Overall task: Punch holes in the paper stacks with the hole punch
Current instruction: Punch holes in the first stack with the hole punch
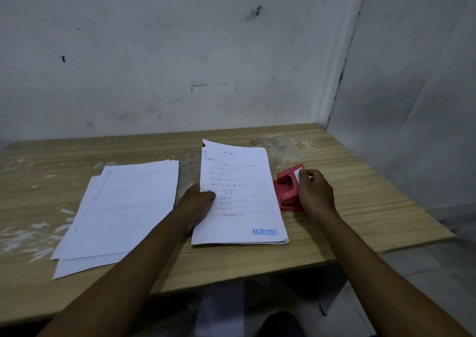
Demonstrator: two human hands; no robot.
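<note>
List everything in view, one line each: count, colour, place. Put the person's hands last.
Stamped paper stack: one, white with blue REJECTED stamp, table centre, far end lifted.
Loose paper pile: one, white, fanned, left of the stamped stack.
Hole punch: one, red, at the stamped stack's right edge.
Table: one, light wood, worn patches.
Wall: grey-white, scuffed, behind and right of the table.
Left hand: holds the stamped stack's left edge.
Right hand: fingers curled on the hole punch.
</note>
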